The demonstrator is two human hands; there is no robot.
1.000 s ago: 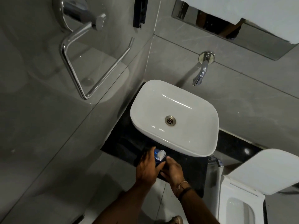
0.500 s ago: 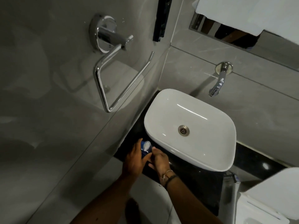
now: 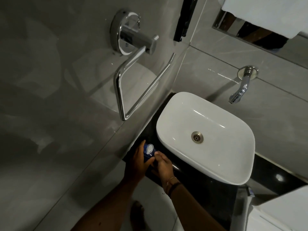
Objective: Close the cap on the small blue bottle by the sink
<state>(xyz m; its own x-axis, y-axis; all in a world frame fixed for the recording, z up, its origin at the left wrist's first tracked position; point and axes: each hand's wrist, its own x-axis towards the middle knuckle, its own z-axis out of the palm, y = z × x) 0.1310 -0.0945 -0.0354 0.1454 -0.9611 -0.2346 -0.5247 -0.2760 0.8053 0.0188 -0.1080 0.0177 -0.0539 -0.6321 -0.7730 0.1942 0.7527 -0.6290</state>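
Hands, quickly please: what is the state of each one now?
Left hand: closed around the small blue bottle, holding it.
Right hand: fingers at the bottle's white cap; holding nothing.

The view has been swung up and to the left across the earlier pictures, so that the white basin (image 3: 205,135) is now placed at the right of the frame and the chrome wall ring (image 3: 141,84) is brought to the upper centre. The small blue bottle (image 3: 148,153) has been carried from the lower middle toward the dark corner by the left wall, held in the left hand (image 3: 136,162). The right hand (image 3: 164,164) has been kept against its near side, and the white cap (image 3: 149,148) is seen raised.
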